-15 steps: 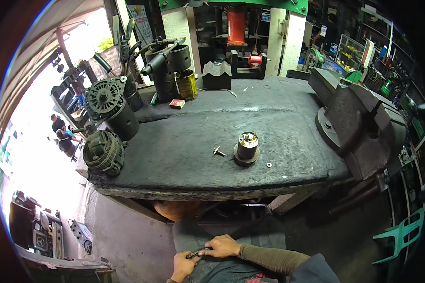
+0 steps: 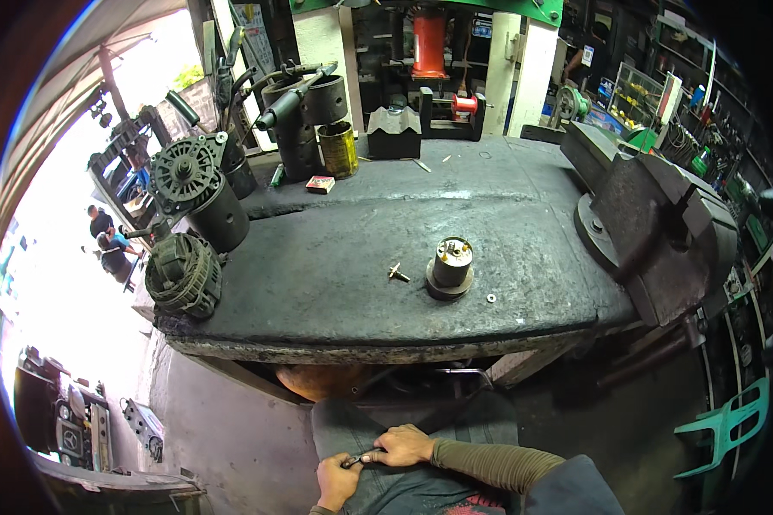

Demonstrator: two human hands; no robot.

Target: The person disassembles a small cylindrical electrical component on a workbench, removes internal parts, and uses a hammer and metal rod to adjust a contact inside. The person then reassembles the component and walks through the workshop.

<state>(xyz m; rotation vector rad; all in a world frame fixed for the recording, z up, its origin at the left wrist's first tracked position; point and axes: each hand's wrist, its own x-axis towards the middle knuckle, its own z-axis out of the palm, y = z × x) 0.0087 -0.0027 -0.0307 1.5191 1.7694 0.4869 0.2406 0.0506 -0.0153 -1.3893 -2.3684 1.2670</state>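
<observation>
Low over my lap, my left hand (image 2: 335,479) and my right hand (image 2: 404,445) are closed on a small dark metal piece (image 2: 355,460), too small and covered to identify. Above them on the worn dark bench (image 2: 318,292), a metal cylinder (image 2: 451,266) stands upright on a wider round base, with small fittings on its top. A small bolt-like fitting (image 2: 399,273) lies to its left and a washer (image 2: 491,298) to its right.
Alternator parts (image 2: 183,275) and dark cylinders line the bench's left. A large vise (image 2: 661,240) occupies the right. Behind are a red-wire spool (image 2: 464,106) and a yellow can (image 2: 339,150). A teal chair (image 2: 721,429) is lower right; people (image 2: 112,245) are outside at left.
The view has shifted very slightly. Both hands remain on the small metal piece in my lap, with little visible movement.
</observation>
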